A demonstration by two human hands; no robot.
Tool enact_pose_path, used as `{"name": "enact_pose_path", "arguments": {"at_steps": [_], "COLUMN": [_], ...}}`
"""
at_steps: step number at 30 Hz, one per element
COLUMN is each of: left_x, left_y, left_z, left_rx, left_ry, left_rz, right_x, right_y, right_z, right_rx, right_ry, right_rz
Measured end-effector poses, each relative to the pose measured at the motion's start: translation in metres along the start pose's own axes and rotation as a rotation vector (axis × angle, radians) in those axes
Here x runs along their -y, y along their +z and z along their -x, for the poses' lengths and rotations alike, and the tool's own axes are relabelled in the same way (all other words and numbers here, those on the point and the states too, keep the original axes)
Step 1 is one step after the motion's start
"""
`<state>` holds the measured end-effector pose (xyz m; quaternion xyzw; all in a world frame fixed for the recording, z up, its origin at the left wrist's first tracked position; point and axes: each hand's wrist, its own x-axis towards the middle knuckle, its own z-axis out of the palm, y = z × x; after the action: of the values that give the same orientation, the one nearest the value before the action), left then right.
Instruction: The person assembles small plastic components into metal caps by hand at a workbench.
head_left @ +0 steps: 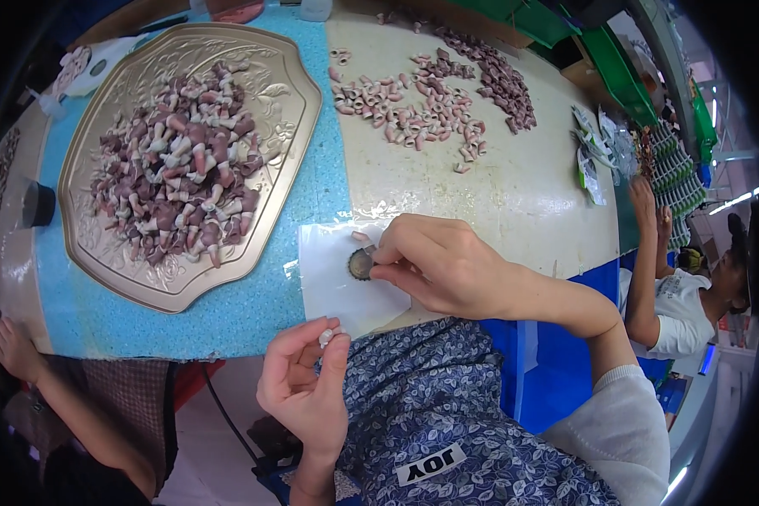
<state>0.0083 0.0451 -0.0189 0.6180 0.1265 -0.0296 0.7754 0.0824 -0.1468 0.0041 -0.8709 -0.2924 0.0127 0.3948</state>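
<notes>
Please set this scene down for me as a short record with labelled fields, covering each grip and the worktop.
Left grip: pinching a small pale piece between thumb and finger
Right grip: at a round dark-rimmed dish; anything pinched is unclear
Under the dish: white sheet
Left side: gold tray on a blue mat, heaped with pink, white and purplish pieces
Beyond the sheet: loose tubular pieces on the pale worktop
Others: person in a white top, far right
</notes>
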Motion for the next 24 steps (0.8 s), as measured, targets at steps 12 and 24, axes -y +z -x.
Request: {"name": "enact_pose_path", "arguments": {"at_steps": [12,24], "left_x": [0.004,-0.001], "left_y": [0.000,0.019], "left_z": [-0.003,-0.020], "left_rx": [0.010,0.055], "left_ry": [0.089,0.012], "left_rz": [0.017,0.120], "right_x": [0.008,0.033], "right_y": [-0.001,-0.022], "right_z": [-0.012,-0.002], "right_rx": [0.082,-0.024], "right_ry": [0.007,0.230], "right_rz": [0.139,-0.176]}}
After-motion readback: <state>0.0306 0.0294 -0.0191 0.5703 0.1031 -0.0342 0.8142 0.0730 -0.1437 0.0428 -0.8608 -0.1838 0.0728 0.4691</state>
